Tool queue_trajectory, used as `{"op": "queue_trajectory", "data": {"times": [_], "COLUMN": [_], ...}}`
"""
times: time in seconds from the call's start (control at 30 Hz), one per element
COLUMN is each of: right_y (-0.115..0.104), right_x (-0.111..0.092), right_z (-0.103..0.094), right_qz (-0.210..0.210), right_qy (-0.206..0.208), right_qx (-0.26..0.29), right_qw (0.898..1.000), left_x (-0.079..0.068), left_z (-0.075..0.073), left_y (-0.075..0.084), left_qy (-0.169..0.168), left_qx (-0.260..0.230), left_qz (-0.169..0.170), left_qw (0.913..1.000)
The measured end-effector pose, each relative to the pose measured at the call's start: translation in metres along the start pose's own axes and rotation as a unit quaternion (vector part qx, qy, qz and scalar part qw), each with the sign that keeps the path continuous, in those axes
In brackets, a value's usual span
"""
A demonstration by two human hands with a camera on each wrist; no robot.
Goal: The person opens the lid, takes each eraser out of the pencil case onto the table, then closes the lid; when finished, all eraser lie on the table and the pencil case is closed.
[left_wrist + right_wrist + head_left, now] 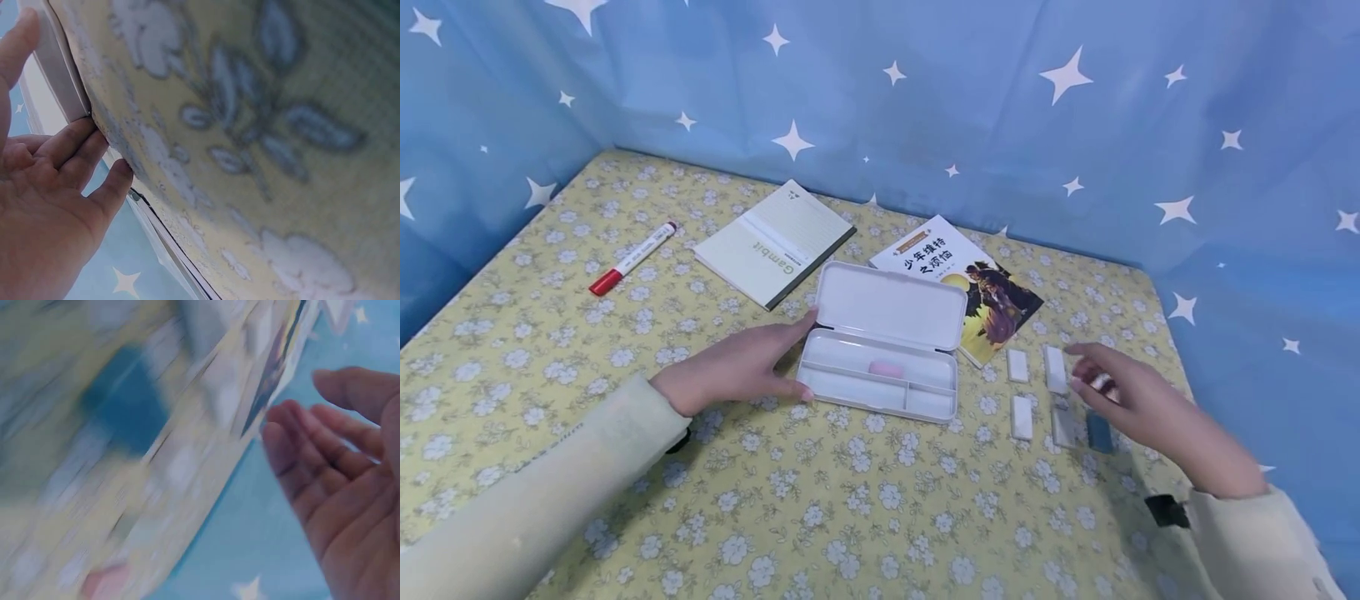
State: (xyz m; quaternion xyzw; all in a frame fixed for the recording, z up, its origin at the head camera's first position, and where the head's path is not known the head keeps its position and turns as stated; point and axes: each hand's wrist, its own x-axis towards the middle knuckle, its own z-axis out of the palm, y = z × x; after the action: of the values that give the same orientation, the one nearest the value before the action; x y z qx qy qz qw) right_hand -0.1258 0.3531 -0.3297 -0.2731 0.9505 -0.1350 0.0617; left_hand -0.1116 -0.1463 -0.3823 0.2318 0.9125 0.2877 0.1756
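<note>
An open white pencil case (880, 412) lies mid-table with its lid raised, a pink eraser (886, 368) in its rear compartment. At its left side is my left hand (737, 367), thumb and index finger spread against the edge. In the left wrist view the fingers of that hand (56, 187) touch the case's side. My right hand (1138, 400) hovers over the right of the table, thumb and index fingertip near a white eraser (1056, 369). The right wrist view shows nothing between its fingers (294, 456). A blue eraser (1100, 431) lies just below it.
More pale erasers (1022, 417) lie between the case and my right hand. Behind the case are an illustrated book (992, 308) and a notebook (775, 242). A red-capped marker (632, 258) lies far left. Blue star-patterned cloth (925, 108) rises behind the table.
</note>
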Motion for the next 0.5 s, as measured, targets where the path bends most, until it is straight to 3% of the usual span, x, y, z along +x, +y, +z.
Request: {"op": "queue_trajectory", "data": {"times": [0.23,0.5], "right_y": [-0.049,-0.091], "right_x": [0.056,0.104], "right_z": [0.012,0.031], "right_qz": [-0.085,-0.159], "right_qy": [-0.02,-0.086], "right_qx": [0.053,0.069], "right_qw": [0.995,0.981], "left_x": [0.001,0.0], "left_z": [-0.002,-0.001], "left_y": [0.001,0.001], "left_qy": [0.003,0.007], "left_qx": [0.007,0.004], "left_qz": [-0.001,0.006], "left_qw": [1.0,0.9999]}}
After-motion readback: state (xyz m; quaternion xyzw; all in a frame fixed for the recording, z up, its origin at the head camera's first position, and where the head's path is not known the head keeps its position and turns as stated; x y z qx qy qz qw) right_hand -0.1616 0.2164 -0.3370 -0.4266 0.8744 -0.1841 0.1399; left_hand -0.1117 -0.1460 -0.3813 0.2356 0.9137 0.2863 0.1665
